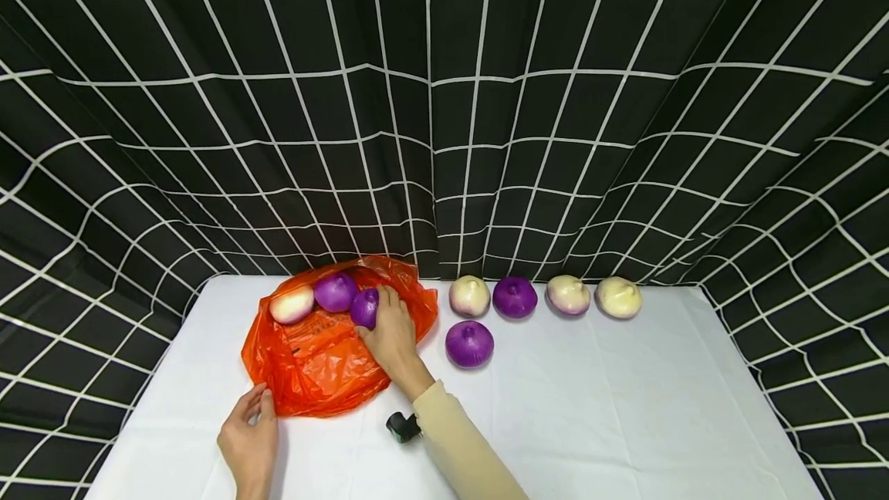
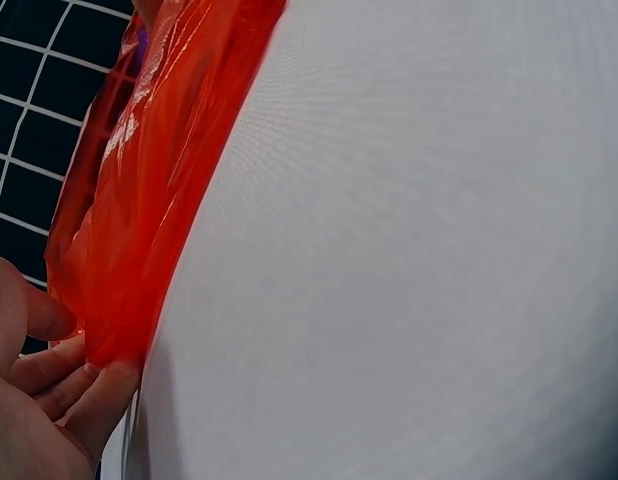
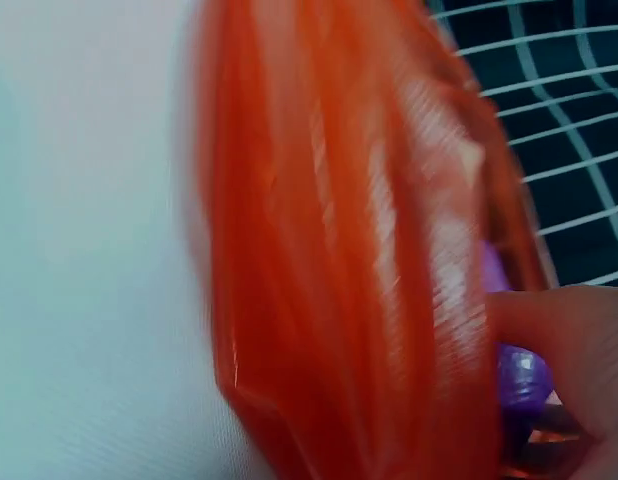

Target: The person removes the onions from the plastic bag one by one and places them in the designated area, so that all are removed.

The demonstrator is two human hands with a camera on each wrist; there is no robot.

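An orange-red plastic bag (image 1: 326, 373) lies spread on the table with its mouth facing up. My right hand (image 1: 390, 330) reaches into it and grips a purple onion (image 1: 364, 308); in the right wrist view the thumb lies against that onion (image 3: 523, 380). Beside it in the bag sit another purple onion (image 1: 336, 292) and a pale onion (image 1: 292, 304). At the bag's near left edge my left hand (image 1: 250, 432) pinches the plastic between thumb and fingers. The left wrist view shows the bag's edge (image 2: 139, 300) held there.
Right of the bag, along the back of the white table (image 1: 590, 407), stand a pale onion (image 1: 469, 296), a purple onion (image 1: 515, 298) and two more pale ones. Another purple onion (image 1: 469, 344) sits in front. A small black object (image 1: 403, 427) lies by the right sleeve. Gridded black curtains surround the table.
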